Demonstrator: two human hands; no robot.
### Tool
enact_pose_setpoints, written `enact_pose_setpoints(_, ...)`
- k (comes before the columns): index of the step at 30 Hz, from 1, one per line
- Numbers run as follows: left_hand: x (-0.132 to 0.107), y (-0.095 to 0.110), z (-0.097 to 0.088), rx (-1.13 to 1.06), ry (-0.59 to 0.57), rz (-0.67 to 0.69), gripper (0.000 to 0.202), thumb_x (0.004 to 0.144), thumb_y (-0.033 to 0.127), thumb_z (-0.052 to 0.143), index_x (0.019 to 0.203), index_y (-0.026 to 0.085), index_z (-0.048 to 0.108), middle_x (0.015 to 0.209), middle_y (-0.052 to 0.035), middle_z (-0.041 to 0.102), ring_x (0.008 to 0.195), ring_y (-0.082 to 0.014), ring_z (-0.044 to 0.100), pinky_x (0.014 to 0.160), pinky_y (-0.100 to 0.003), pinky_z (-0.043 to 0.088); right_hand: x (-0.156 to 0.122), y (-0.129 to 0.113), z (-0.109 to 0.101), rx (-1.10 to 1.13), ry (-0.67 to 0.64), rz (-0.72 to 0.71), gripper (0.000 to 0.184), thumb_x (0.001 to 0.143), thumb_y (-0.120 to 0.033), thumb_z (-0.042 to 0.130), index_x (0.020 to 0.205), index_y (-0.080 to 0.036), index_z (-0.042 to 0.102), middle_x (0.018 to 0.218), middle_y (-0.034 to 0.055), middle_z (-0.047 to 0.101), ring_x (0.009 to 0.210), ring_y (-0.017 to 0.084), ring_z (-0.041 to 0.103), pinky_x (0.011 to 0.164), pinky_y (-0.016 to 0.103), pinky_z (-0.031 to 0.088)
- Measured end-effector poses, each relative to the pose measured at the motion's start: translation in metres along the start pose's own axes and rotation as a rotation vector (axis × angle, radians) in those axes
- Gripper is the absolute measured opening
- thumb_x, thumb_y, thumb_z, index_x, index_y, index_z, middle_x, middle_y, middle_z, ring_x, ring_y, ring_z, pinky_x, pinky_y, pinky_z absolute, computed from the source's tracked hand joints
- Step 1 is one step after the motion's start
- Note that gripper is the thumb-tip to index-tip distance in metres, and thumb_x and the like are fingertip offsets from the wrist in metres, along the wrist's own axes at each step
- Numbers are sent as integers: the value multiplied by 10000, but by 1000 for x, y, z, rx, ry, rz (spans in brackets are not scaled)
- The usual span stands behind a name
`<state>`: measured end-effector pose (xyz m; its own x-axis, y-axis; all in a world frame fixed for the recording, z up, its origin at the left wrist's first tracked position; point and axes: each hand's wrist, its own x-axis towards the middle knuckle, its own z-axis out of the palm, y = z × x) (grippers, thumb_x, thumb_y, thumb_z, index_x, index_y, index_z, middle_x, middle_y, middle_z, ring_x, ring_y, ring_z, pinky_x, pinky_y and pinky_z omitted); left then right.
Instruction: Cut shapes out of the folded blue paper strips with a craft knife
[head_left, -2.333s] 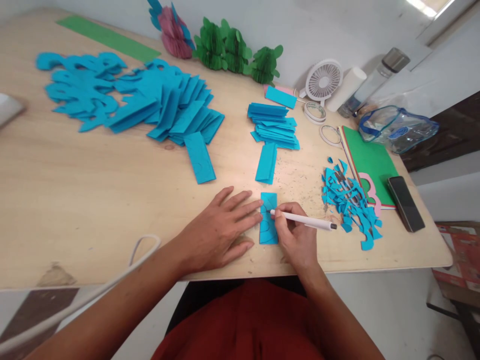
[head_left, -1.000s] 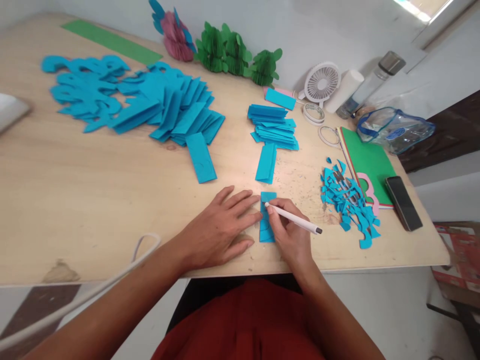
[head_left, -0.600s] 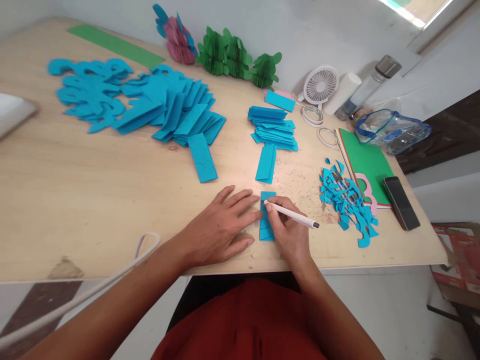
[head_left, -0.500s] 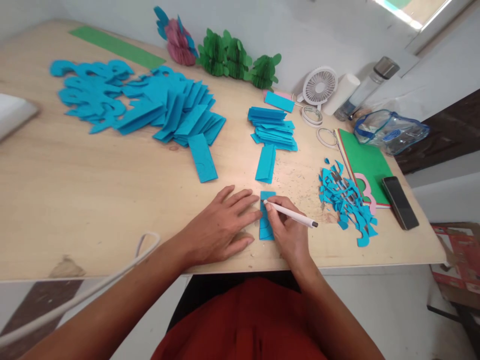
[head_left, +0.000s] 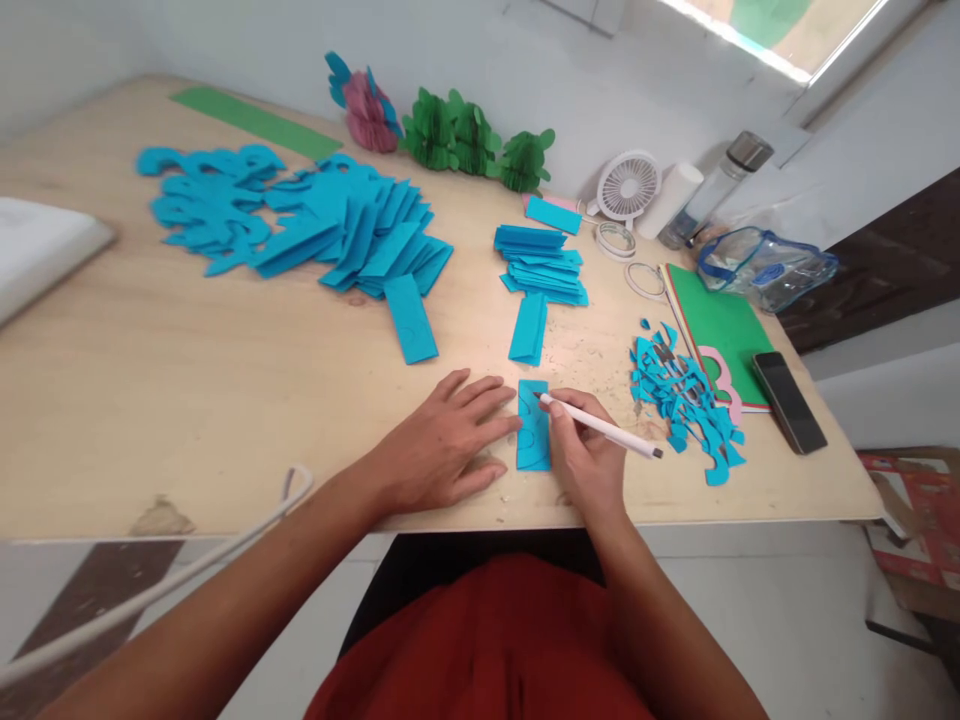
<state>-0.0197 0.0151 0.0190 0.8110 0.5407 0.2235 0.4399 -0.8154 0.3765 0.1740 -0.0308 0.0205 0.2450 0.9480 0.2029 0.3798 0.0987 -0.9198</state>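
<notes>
"Where's the paper they're working on?"

"Low, near the middle of the frame: a narrow bright-blue paper rectangle (head_left: 532,427), flat on the pale wooden table (head_left: 247,400), its long sides running up and down. It has dark curved lines on it."

"And what does the right hand (head_left: 591,460) have?"

"A slim white pen with a dark end (head_left: 611,430), thumb and fingers closed round it close to the writing tip. That tip is over the upper part of the rectangle; whether it's pressing on the paper, I can't tell from here. The hand itself is right by the right edge, so most of the rectangle shows just left of that grip."

"What about the left hand (head_left: 439,450)?"

"Palm down on the wood, fingers loosely spread, nothing gripped. A couple of fingertips meet the rectangle's left edge, so it lies between the two hands."

"And around them?"

"Straight above in the frame, one folded blue paper piece (head_left: 528,330), then a stack of folded blue paper strips (head_left: 541,268). Toward the right, a heap of jagged blue paper scraps (head_left: 690,400), with a black smartphone (head_left: 790,402) beyond. Upper left, a broad pile of cut and folded blue paper shapes (head_left: 217,205)."
</notes>
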Motion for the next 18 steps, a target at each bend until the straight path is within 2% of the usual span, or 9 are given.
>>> enact_pose_setpoints(4,0,0,0,4,-4,5,389,902,338,535,1268,209,569,1394,-141,526,1337,-324,415,1114,-543,303,-14,-5,-17,-75,-70,-89,175,955,-308,543,1046,-230,671,1002,51,737,957,195,697,840,338,541)
enact_pose_setpoints(7,0,0,1,2,-4,0,399,906,344,524,1280,209,563,1396,-139,524,1346,-325,405,1118,-546,294,-25,-9,-27,-258,-151,-258,216,968,-252,521,1131,-235,661,1061,58,745,984,202,694,879,365,514)
enact_pose_setpoints(11,1,-1,3,2,-7,0,404,904,350,522,1285,222,563,1395,-129,528,1353,-326,396,1126,-556,276,-33,-8,-29,-457,-223,-462,273,979,-204,487,1200,-227,645,1055,64,755,1003,221,685,881,392,481)
enact_pose_setpoints(18,1,-1,2,20,-35,-11,394,918,357,501,1279,218,573,1399,-131,529,1365,-331,389,1129,-561,277,-38,5,-27,-616,-250,-565,252,995,-204,493,1188,-213,656,1074,75,760,1041,233,664,897,388,458)
